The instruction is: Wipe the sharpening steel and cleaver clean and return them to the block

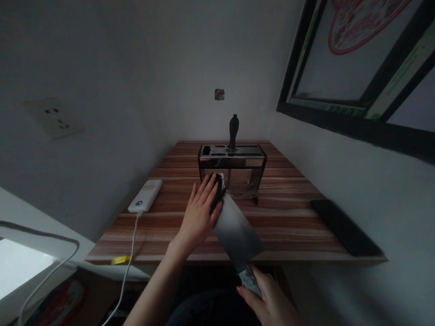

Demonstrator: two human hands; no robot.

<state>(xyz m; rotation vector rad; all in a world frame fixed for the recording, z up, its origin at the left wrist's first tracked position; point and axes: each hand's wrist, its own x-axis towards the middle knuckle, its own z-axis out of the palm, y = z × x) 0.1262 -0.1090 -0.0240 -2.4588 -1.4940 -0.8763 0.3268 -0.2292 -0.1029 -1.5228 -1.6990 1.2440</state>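
My right hand (268, 294) is wrapped around the handle of a cleaver (238, 226), whose broad blade points up and to the left over the table's front part. My left hand (202, 210) presses a dark cloth (218, 192) with a whitish edge against the far end of the blade. Its fingers lie over the cloth and partly hide it. Just behind the blade stands a knife block (233, 156) with a shiny slotted top and see-through front. One black-handled tool (234, 131) stands upright in a slot of it.
The wood-striped table (288, 226) meets walls at its sides and back. A white power bank (146, 195) with a cable (131, 258) lies at left, near yellow tape (120, 260). At the right edge lies a black phone-like slab (345, 226). A socket (56, 118) is on the left wall.
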